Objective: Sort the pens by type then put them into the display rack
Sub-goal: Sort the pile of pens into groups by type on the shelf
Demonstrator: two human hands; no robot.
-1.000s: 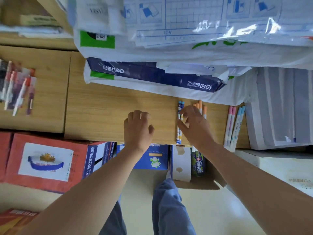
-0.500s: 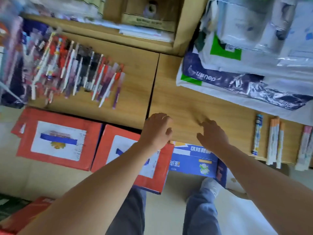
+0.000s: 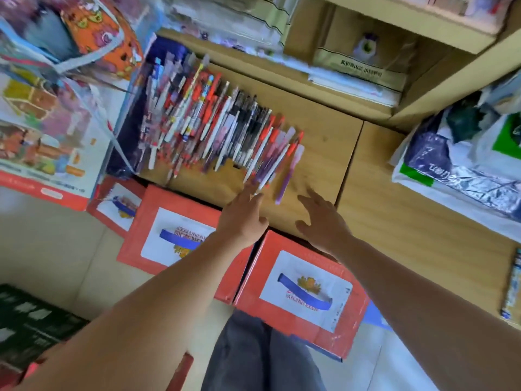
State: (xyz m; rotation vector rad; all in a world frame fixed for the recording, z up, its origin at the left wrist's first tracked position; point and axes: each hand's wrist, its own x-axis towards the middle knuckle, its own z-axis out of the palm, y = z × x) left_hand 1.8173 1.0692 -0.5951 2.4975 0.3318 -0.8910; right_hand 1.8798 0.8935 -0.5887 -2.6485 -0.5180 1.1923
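A wide row of several pens (image 3: pixel 214 125), red, black, white and purple, lies fanned out on the wooden shelf (image 3: pixel 318 128). My left hand (image 3: pixel 242 215) reaches to the near ends of the rightmost pens, fingers extended and touching their tips; it grips nothing. My right hand (image 3: pixel 321 215) hovers open over the bare wood just right of the row, fingers spread. A purple pen (image 3: pixel 287 176) lies between the two hands. One blue patterned pen (image 3: pixel 511 286) lies alone at the far right edge.
Red cardboard boxes (image 3: pixel 298 292) stand on the floor under the shelf front. Plastic-wrapped paper packs (image 3: pixel 462 165) pile on the shelf's right part. Colourful toy boxes (image 3: pixel 48 131) stand at the left. A brown carton (image 3: pixel 358 66) sits in the compartment behind.
The view has swung left from the few sorted pens to the big pen row. Both hands have moved left with it, and the left hand's fingers have opened out onto the pens.
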